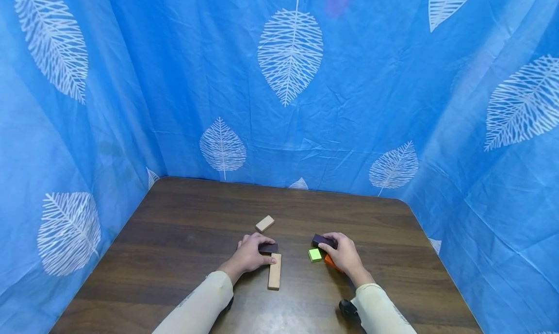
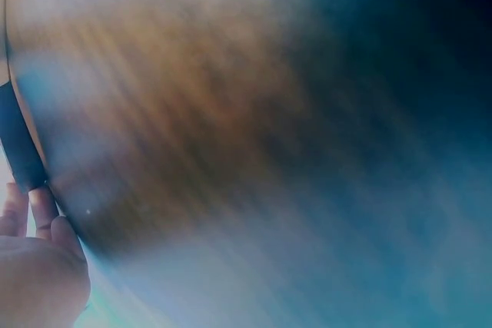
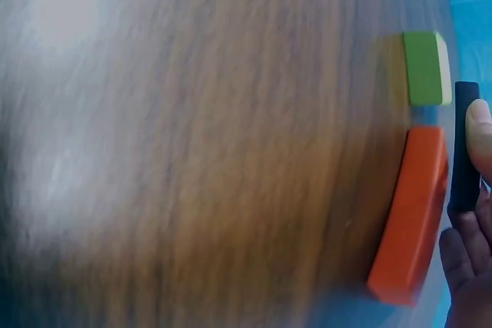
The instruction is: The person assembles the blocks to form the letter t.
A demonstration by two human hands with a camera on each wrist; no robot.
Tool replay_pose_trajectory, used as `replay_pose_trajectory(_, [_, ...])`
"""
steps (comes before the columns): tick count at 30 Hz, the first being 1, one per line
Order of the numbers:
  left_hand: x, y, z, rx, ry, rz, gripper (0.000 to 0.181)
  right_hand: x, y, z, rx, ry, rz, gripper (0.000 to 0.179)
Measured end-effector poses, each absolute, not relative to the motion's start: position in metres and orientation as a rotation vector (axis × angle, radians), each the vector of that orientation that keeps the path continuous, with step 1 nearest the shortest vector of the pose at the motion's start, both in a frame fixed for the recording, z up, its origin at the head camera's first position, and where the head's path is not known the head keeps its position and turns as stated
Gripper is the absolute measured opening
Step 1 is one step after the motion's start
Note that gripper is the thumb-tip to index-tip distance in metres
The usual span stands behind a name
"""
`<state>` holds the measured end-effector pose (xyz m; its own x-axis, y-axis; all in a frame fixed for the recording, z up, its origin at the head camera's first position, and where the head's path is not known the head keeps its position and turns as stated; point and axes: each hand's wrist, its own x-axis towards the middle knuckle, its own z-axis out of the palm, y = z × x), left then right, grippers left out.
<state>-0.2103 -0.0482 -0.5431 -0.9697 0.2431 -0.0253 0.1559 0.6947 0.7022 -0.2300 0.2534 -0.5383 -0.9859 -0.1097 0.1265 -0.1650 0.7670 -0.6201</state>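
Left hand (image 1: 246, 256): well left of the landmark, a lime-green rectangular block (image 1: 315, 255); thumb and fingers pinch a left near-black oblong block (image 1: 268, 248). Right hand (image 1: 346, 254): just right of the lime-green block, apart from the left hand; thumb and fingers grip a right near-black oblong block (image 1: 322, 240), just beyond the landmark.

Hazards, as judged: a low sideways sweep by the right hand could knock the landmark or the orange-red oblong block (image 3: 411, 217) askew, both being so close; the left thumb, at the end of the long pale wooden plank (image 1: 274, 275), could nudge that piece.

Condition: near-black pair straight-edged, plain; clearance from the tabletop cannot be told.

Outlying: plank left of the landmark, nearer the person; short pale wooden block (image 1: 264, 223), left and beyond; dark-brown wood-grain table (image 1: 183, 237), beneath all.
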Motion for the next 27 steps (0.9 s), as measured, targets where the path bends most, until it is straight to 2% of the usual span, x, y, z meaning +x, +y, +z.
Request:
replay_pose_trajectory(11, [-0.212,-0.049,-0.542,0.337,2.783,1.153,0.048,-0.226,0.224,-0.529,0.389,-2.822,1.006,0.028])
replay_pose_trajectory(27, [-0.211,-0.050,-0.543,0.355,2.800,1.144,0.047,-0.215,0.178,-0.539,0.621,-2.793,0.905,0.027])
